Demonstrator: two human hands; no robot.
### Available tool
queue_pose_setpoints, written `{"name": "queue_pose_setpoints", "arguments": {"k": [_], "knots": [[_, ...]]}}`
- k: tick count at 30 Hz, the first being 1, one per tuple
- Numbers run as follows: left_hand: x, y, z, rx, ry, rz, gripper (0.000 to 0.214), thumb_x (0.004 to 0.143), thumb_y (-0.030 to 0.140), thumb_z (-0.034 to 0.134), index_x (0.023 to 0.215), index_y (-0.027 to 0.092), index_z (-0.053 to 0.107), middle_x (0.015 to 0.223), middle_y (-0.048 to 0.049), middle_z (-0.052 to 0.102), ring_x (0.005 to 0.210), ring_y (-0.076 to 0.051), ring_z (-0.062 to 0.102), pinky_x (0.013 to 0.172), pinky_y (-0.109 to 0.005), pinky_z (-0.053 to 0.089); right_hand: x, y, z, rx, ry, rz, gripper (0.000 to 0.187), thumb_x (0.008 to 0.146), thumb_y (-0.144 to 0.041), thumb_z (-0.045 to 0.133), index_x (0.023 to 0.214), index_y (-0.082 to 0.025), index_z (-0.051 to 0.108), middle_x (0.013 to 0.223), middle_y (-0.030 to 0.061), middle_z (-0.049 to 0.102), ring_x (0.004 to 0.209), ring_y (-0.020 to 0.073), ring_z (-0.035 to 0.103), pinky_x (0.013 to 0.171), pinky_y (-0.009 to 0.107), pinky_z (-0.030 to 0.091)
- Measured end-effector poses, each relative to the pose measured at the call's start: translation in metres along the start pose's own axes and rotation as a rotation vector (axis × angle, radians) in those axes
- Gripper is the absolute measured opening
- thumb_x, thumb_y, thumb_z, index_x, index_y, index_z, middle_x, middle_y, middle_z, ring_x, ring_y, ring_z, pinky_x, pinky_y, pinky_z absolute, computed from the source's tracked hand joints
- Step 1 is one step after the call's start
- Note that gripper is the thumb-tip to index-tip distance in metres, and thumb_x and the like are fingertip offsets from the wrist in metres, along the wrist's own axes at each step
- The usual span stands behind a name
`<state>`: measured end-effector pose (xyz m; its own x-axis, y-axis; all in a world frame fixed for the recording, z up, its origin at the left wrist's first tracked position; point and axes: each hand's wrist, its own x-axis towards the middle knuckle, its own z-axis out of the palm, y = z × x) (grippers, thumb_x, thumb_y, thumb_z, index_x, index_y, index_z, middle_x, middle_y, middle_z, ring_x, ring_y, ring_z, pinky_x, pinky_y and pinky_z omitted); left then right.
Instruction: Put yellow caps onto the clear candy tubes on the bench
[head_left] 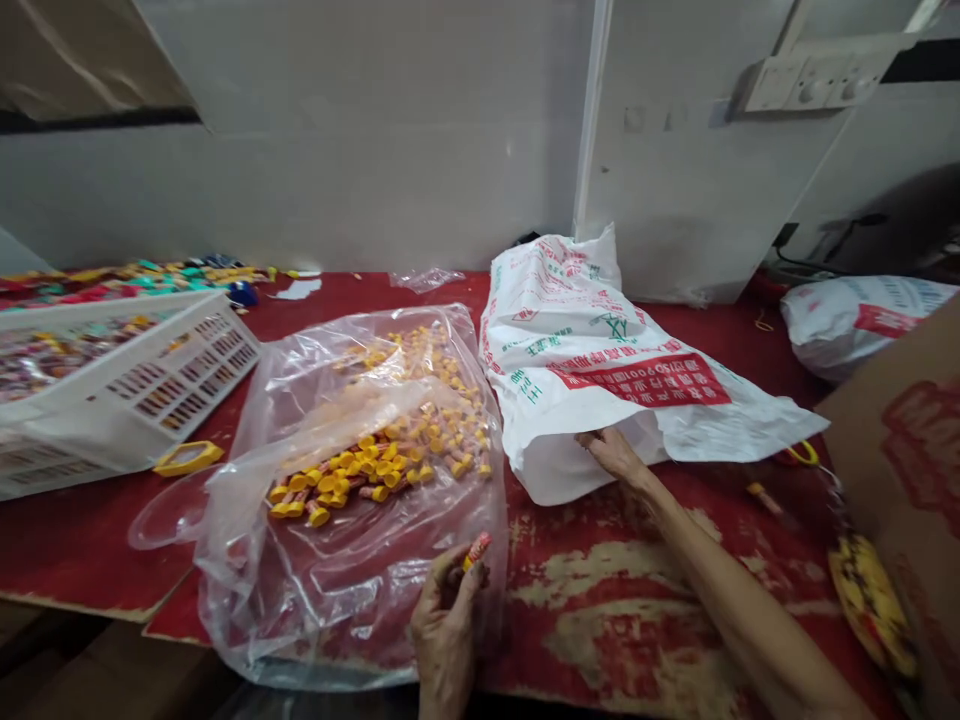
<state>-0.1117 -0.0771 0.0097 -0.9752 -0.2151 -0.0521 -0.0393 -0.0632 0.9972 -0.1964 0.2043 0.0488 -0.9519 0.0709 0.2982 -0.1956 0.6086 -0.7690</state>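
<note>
My left hand (444, 628) is at the near edge of a clear plastic bag (247, 600), its fingers closed on a small orange-pink wrapped tube (477, 551). Inside the bag lies a heap of similar tubes with yellow caps (352, 470). My right hand (615, 455) grips the lower edge of a white woven sack with red print (600, 380), which lies crumpled on the table to the right of the clear bag.
A white slatted crate (142, 375) full of colourful packets stands at left, with a yellow plastic piece (187, 458) beside it. A worn red table (622, 610) holds loose coloured items, another white sack (862, 325) and a cardboard box (900, 470) at right.
</note>
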Motion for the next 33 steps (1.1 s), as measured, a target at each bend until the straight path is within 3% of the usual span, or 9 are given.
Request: {"name": "queue_pose_setpoints", "arguments": {"k": [3,6,9,13,19,23,25,30,33], "knots": [[-0.015,0.017,0.013,-0.048,-0.109,-0.038,0.040,0.067,0.044,0.075,0.098,0.019,0.067,0.092,-0.0048,0.066,0.079,-0.017,0.060,0.074,-0.025,0.051,-0.057,-0.016,-0.016,0.171,-0.115,0.218,0.038,0.091,-0.038,0.044,0.109,-0.009,0.061,0.080,0.0008,0.069,0.049,0.0074,0.050,0.044,0.019,0.040],[-0.032,0.026,0.031,-0.028,-0.256,-0.010,0.030,0.073,0.040,0.071,0.096,0.020,0.068,0.097,-0.0046,0.062,0.087,-0.017,0.058,0.079,-0.026,0.049,-0.106,-0.039,-0.025,0.373,-0.219,0.356,0.037,0.087,-0.040,0.052,0.112,-0.015,0.062,0.086,0.0030,0.068,0.063,0.0108,0.057,0.057,0.021,0.044],[-0.045,0.025,0.044,0.011,-0.355,0.056,0.023,0.077,0.037,0.067,0.094,0.022,0.070,0.094,-0.0040,0.060,0.089,-0.017,0.058,0.080,-0.026,0.048,-0.134,-0.058,-0.024,0.393,-0.283,0.330,0.031,0.087,-0.039,0.053,0.108,-0.020,0.064,0.097,0.0036,0.067,0.085,0.0156,0.060,0.074,0.025,0.046],[-0.057,0.020,0.053,0.043,-0.405,0.048,0.028,0.076,0.036,0.068,0.100,0.023,0.069,0.096,-0.0050,0.062,0.092,-0.019,0.059,0.082,-0.029,0.048,-0.148,-0.064,-0.013,0.317,-0.300,0.205,0.027,0.088,-0.036,0.053,0.108,-0.021,0.064,0.104,0.0047,0.063,0.097,0.0180,0.058,0.086,0.030,0.045],[-0.075,0.013,0.049,0.033,-0.387,-0.113,0.037,0.075,0.045,0.066,0.102,0.020,0.068,0.105,-0.0073,0.067,0.100,-0.024,0.060,0.092,-0.036,0.046,-0.161,-0.073,0.014,0.211,-0.180,0.082,0.022,0.092,-0.027,0.046,0.106,-0.020,0.061,0.098,0.0052,0.062,0.092,0.0162,0.056,0.084,0.029,0.045],[-0.070,-0.003,0.036,0.067,-0.286,-0.170,0.045,0.071,0.052,0.067,0.104,0.021,0.069,0.110,-0.0069,0.066,0.107,-0.026,0.057,0.095,-0.037,0.044,-0.165,-0.081,0.040,0.176,-0.089,0.071,0.020,0.090,-0.022,0.046,0.102,-0.020,0.061,0.095,0.0048,0.061,0.088,0.0150,0.057,0.080,0.025,0.046],[-0.066,-0.007,0.039,0.070,-0.316,-0.139,0.044,0.072,0.052,0.066,0.103,0.021,0.069,0.110,-0.0071,0.066,0.107,-0.027,0.057,0.095,-0.037,0.044,-0.168,-0.079,0.047,0.188,-0.052,0.104,0.022,0.090,-0.023,0.045,0.105,-0.020,0.061,0.097,0.0046,0.061,0.088,0.0147,0.058,0.081,0.025,0.047],[-0.075,0.014,0.057,0.074,-0.625,-0.027,0.030,0.082,0.037,0.057,0.102,0.019,0.069,0.108,-0.0096,0.065,0.104,-0.025,0.058,0.095,-0.038,0.043,-0.184,-0.059,0.025,0.175,-0.081,0.255,0.031,0.090,-0.039,0.044,0.104,-0.020,0.065,0.106,0.0071,0.066,0.097,0.0195,0.060,0.088,0.032,0.048],[-0.067,0.030,0.054,0.102,-0.541,0.114,0.028,0.083,0.027,0.053,0.106,0.020,0.067,0.112,-0.0094,0.062,0.104,-0.022,0.057,0.092,-0.034,0.045,-0.178,-0.026,-0.008,0.039,-0.020,0.368,0.040,0.085,-0.051,0.047,0.105,-0.021,0.066,0.106,0.0075,0.068,0.099,0.0238,0.062,0.087,0.035,0.050]]}}
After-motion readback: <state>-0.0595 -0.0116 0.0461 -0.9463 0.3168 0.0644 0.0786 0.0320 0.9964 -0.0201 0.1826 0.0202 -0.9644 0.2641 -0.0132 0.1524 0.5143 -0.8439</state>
